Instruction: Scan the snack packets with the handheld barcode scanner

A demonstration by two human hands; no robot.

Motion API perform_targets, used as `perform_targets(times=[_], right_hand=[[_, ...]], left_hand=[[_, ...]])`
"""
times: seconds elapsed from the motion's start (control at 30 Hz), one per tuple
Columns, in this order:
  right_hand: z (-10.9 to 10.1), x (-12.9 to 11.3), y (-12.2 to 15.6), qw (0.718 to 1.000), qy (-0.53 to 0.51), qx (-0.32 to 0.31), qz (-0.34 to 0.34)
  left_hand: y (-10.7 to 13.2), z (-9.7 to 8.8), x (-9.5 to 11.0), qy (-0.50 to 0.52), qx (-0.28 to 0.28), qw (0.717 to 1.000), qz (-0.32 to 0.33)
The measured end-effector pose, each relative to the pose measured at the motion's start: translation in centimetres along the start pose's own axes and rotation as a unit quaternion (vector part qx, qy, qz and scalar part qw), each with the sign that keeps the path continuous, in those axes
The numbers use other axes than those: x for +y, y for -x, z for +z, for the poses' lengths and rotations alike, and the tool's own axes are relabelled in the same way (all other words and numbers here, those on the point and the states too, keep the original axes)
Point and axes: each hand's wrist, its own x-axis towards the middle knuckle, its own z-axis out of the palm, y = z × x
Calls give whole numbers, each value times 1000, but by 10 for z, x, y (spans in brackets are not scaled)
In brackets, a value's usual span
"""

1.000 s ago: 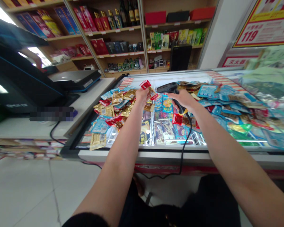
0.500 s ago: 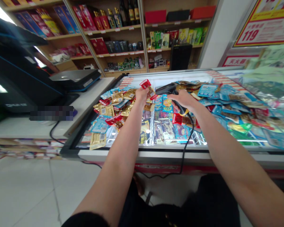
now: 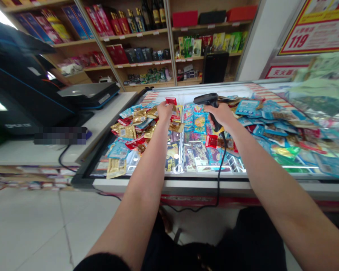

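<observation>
My left hand (image 3: 165,112) is closed on a red snack packet (image 3: 171,101) at the edge of the left pile; the hand hides part of it. In my right hand (image 3: 220,114) is a black barcode scanner (image 3: 207,99), held by its handle with its head pointing left. Its black cable (image 3: 222,162) hangs over the front of the freezer. Gold, red and blue snack packets (image 3: 139,117) are heaped to the left on the glass top. More packets, mostly blue (image 3: 248,108), are piled to the right. A red packet (image 3: 211,141) lies below the scanner.
A freezer with a glass lid and pale front rim (image 3: 197,184) stands before me. On the left counter are a scale (image 3: 87,92) and a dark checkout terminal (image 3: 25,101). Stocked shelves (image 3: 141,34) line the back. A person's arm (image 3: 60,77) shows behind the terminal.
My left hand has drawn left and slightly down with the red packet, away from the scanner. The scanner has shifted right and up in my right hand, opening a gap between them.
</observation>
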Motion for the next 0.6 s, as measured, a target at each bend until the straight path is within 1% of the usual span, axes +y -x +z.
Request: perform_targets(times=[0.07, 0.1, 0.17, 0.2, 0.27, 0.33, 0.37, 0.43, 0.47, 0.5, 0.53, 0.57, 0.6], right_hand=[[-1, 1, -3, 999, -29, 30, 8], [-1, 1, -4, 998, -40, 43, 8], [-2, 2, -6, 996, -56, 63, 9], [-2, 2, -6, 996, -62, 70, 12], [-2, 2, -7, 994, -72, 78, 19], [-2, 2, -7, 994, -76, 81, 22], [-3, 1, -6, 993, -77, 81, 23], [-4, 0, -6, 993, -80, 84, 24], [-5, -1, -5, 992, -82, 87, 26], [-6, -2, -5, 992, -86, 89, 28], [-7, -3, -5, 991, -89, 91, 31], [-8, -4, -5, 991, -93, 95, 34], [-10, -4, -5, 990, -95, 97, 36]], left_hand=[[1, -8, 3, -112, 23, 993, 23], [4, -11, 4, -175, 40, 983, 34], [12, -16, 5, -295, 66, 951, 66], [17, -17, 4, -347, 61, 932, 84], [25, -17, 3, -428, 24, 897, 109], [29, -17, 2, -474, -6, 872, 120], [30, -16, 2, -484, -7, 866, 124], [31, -13, 7, -479, -5, 867, 136], [32, -11, 10, -468, -21, 872, 141], [35, -7, 14, -453, -59, 877, 146], [38, -1, 18, -433, -121, 880, 154], [44, 5, 22, -407, -202, 875, 166], [51, 12, 25, -376, -294, 859, 186]])
